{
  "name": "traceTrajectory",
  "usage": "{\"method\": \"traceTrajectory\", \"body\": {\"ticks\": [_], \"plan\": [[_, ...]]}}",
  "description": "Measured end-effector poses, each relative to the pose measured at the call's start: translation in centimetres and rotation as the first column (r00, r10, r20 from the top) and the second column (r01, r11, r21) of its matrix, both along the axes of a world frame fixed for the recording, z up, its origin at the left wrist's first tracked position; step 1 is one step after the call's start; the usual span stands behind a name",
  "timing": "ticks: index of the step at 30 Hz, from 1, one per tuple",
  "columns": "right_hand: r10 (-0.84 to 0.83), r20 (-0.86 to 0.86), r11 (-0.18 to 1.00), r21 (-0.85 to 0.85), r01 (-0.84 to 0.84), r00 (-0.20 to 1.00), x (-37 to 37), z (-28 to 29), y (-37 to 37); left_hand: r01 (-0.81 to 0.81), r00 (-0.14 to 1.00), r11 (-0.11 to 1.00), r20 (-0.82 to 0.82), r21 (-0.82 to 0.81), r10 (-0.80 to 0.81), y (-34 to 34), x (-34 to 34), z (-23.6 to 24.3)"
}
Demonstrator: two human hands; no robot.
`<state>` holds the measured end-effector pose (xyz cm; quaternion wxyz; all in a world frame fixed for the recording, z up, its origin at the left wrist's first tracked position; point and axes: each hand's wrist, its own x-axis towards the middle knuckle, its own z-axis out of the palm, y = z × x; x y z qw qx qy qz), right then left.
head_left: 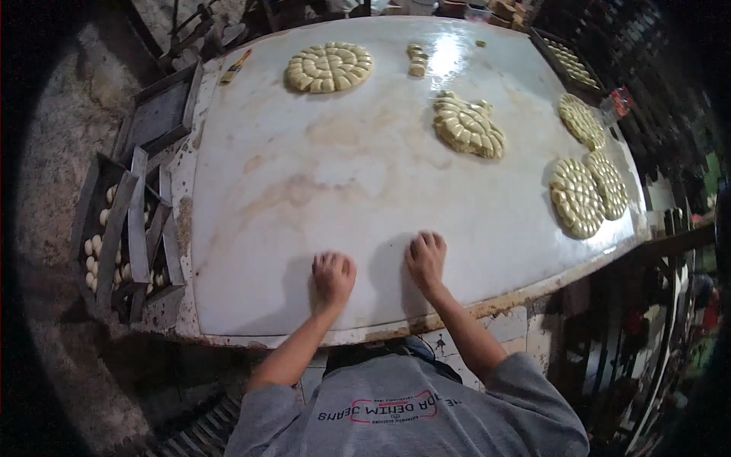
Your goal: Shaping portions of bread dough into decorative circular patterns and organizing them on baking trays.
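Note:
Both of my hands rest on the pale work table (304, 206) near its front edge, a short way apart. My left hand (333, 276) is closed, fingers curled down toward the surface and slightly blurred. Curled in much the same way, my right hand (426, 260) lies to the right of it, knuckles up. Whatever is under either palm is hidden. Farther off, beyond my right hand, sits a cluster of dough pieces (468, 128) packed together with a ragged edge. A round cluster of dough pieces (329, 67) lies at the far left.
More round dough clusters (576, 198) lie along the right edge. A short row of dough pieces (416, 59) and a brush (236, 67) are at the back. Metal trays (156, 114) stand at the left, some holding dough balls (93, 259). A filled tray (565, 59) sits back right.

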<state>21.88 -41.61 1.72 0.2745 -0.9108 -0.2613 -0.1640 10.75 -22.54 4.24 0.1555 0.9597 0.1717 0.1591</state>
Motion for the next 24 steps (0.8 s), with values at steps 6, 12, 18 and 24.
{"method": "traceTrajectory", "body": {"ticks": [6,12,18,24], "plan": [[-0.180,-0.006,0.974,-0.142,0.177,0.984,4.1,1.0,-11.9,-0.303,0.949,0.939,0.144,0.165,0.281,10.7,-7.5,-1.1],[-0.314,-0.097,0.949,-0.023,0.313,0.945,10.6,-1.1,-5.6,-0.442,0.892,0.861,-0.023,-0.252,0.451,4.2,5.7,2.2],[0.026,0.000,0.996,-0.080,-0.026,1.000,2.2,0.7,-7.0,-0.226,0.951,0.974,0.218,0.013,0.218,7.6,-9.0,-1.8],[-0.434,0.082,0.883,-0.159,0.442,0.897,10.7,0.7,-10.0,-0.521,0.824,0.853,0.268,0.016,0.499,18.4,-7.2,-4.3]]}}
